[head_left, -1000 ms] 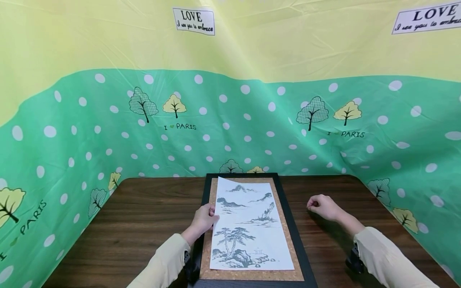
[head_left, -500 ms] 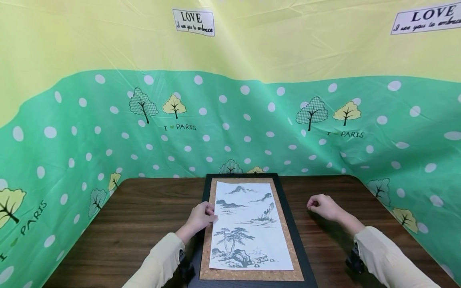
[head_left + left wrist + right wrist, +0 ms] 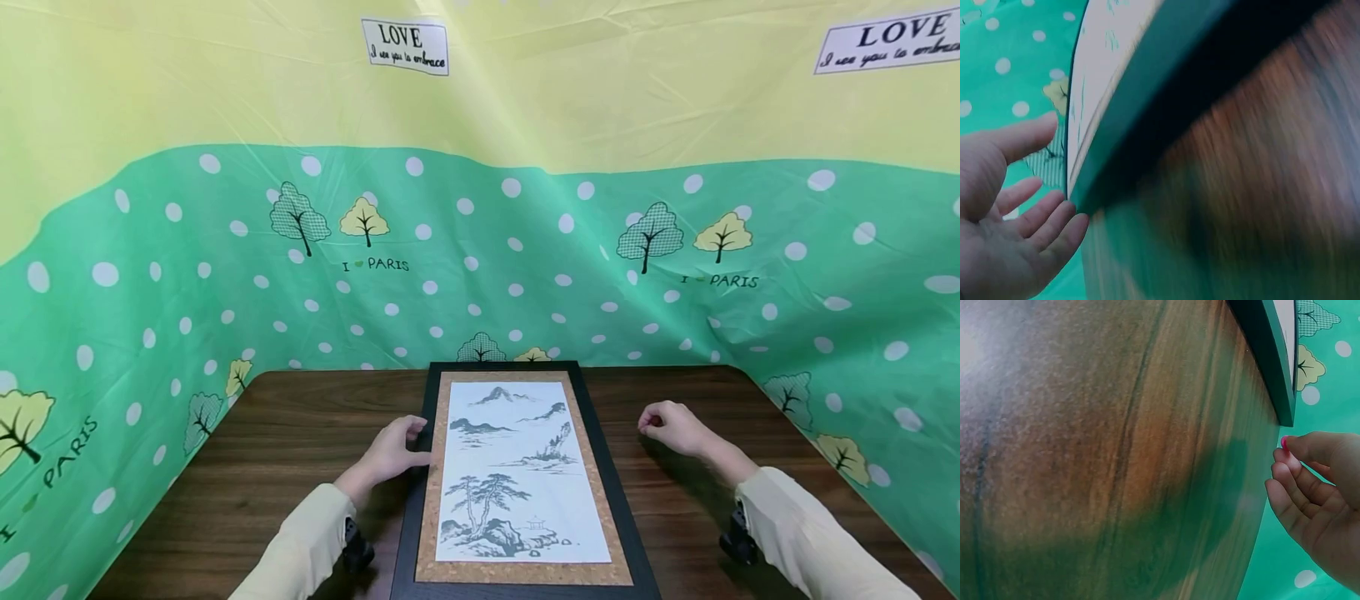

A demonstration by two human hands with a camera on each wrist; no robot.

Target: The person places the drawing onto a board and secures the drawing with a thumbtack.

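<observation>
A patterned cloth [image 3: 480, 100] hangs behind my table [image 3: 300, 450]. On the table lies a black-framed corkboard [image 3: 525, 573], with a printed sheet [image 3: 540, 496] flat on the cork. My left hand [image 3: 390, 451], thumb and fingers apart, is at the corkboard's left edge; my right hand [image 3: 675, 428], right of the corkboard, pinches a tiny pink thing [image 3: 1284, 442].

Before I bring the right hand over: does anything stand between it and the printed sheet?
Nothing loose is visible between the right hand and the printed sheet. In the head view, only bare tabletop, the black frame and a strip of cork lie there; the frame's raised edge is probably the one thing to clear.
</observation>
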